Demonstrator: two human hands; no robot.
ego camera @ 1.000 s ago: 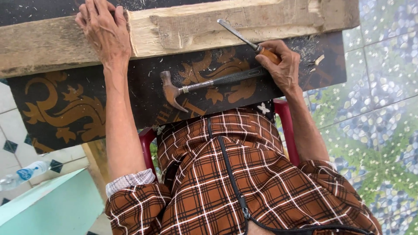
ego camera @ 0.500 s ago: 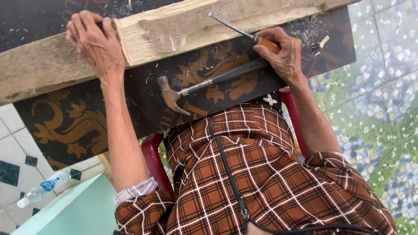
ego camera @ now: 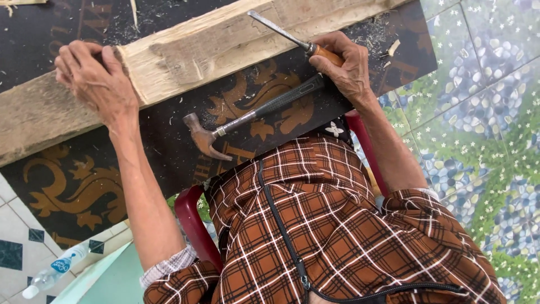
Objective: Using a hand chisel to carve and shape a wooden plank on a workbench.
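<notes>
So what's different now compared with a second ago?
Little changed. The right hand, gripping the chisel, shifted slightly along the wooden beam. The left hand stayed pressed on the beam, and the hammer still lies untouched on the dark board.

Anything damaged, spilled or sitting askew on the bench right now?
The rough wooden beam has a chipped, gouged notch beside the left hand. Wood shavings litter the dark patterned board. The steel claw hammer lies loose by the right hand, which holds a wooden-handled chisel.
</notes>
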